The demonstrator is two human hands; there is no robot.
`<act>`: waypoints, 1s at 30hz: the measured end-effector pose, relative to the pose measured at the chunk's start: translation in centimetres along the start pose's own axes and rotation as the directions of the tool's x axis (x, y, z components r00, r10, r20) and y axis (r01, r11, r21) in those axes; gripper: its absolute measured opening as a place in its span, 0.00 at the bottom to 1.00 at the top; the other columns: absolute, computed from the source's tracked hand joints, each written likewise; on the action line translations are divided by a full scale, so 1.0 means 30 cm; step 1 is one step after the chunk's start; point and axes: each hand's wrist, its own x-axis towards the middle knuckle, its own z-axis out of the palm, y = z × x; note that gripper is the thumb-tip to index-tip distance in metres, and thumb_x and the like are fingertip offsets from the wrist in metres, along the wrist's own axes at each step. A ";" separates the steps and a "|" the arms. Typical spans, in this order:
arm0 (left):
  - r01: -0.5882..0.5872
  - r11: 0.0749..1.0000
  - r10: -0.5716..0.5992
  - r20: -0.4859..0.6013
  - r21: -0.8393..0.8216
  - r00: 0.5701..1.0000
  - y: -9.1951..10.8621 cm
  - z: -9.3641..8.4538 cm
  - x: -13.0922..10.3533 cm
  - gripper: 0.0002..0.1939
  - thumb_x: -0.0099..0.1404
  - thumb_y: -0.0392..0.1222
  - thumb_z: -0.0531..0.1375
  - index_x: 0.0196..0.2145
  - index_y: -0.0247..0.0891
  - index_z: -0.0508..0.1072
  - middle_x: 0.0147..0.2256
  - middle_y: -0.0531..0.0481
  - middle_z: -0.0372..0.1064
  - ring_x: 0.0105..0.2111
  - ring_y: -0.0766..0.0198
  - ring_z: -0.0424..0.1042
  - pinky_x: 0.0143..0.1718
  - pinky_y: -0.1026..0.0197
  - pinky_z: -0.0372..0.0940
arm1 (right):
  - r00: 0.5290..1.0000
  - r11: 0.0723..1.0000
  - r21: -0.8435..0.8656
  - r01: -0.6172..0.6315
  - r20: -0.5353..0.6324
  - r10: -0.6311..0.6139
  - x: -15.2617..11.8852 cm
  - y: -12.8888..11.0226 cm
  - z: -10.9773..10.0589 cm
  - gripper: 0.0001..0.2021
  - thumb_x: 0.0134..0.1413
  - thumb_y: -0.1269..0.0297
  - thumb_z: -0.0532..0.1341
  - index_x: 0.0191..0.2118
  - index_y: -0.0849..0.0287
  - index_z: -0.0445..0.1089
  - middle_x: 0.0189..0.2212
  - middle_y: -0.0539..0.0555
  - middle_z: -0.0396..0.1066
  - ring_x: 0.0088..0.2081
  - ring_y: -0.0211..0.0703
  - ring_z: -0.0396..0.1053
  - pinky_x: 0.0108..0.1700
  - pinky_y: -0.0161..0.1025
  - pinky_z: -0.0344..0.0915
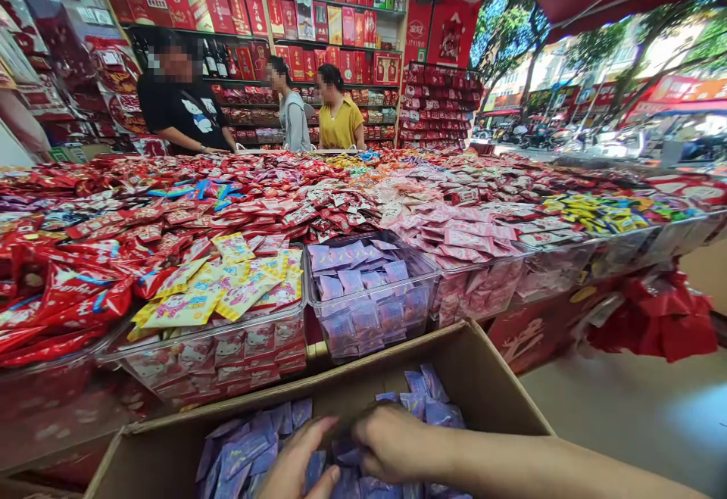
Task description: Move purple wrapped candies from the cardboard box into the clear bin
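A brown cardboard box [500,378] sits right in front of me, with a heap of small purple packets [244,450] inside. My left hand [301,461] reaches into it, fingers stretched and thumb apart, beside the packets at the left. Reaching across from the right, my right hand [391,438] has its fingers curled down on purple packets near the box's middle; its fingertips are partly hidden. Just beyond the box, a clear plastic bin [375,294] holds more purple packets of the same look.
Yellow packets [227,283] lie on a clear bin at the left, and pink packets [460,234] fill one at the right. Red packets [85,287] spread across the display. A red bag [653,317] hangs at the right. Several people [341,116] stand behind the display.
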 end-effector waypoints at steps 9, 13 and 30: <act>0.173 0.738 -0.148 0.094 -0.652 0.984 0.151 -0.013 -0.016 0.14 0.53 0.42 0.61 0.39 0.43 0.69 0.27 0.56 0.69 0.26 0.65 0.70 0.24 0.67 0.62 | 0.968 0.498 0.866 -0.049 -0.082 0.239 -0.036 -0.066 -0.171 0.08 0.45 0.62 0.57 0.25 0.62 0.60 0.19 0.45 0.57 0.22 0.31 0.54 0.25 0.30 0.53; 0.207 0.698 -0.178 0.114 -0.685 0.977 0.180 -0.018 -0.021 0.11 0.53 0.42 0.61 0.36 0.42 0.70 0.27 0.55 0.70 0.26 0.65 0.71 0.23 0.69 0.61 | 0.977 0.399 0.916 -0.031 -0.056 0.205 -0.046 -0.066 -0.180 0.12 0.43 0.59 0.60 0.25 0.63 0.61 0.19 0.47 0.60 0.22 0.32 0.56 0.25 0.32 0.54; 0.094 0.609 -0.220 -0.053 -0.788 0.974 0.195 -0.029 -0.032 0.27 0.50 0.44 0.64 0.46 0.42 0.57 0.14 0.65 0.51 0.14 0.76 0.49 0.16 0.71 0.44 | 0.902 0.803 0.514 0.300 -0.428 -0.063 -0.082 -0.120 -0.212 0.09 0.48 0.63 0.57 0.35 0.61 0.65 0.31 0.54 0.64 0.31 0.36 0.61 0.33 0.32 0.60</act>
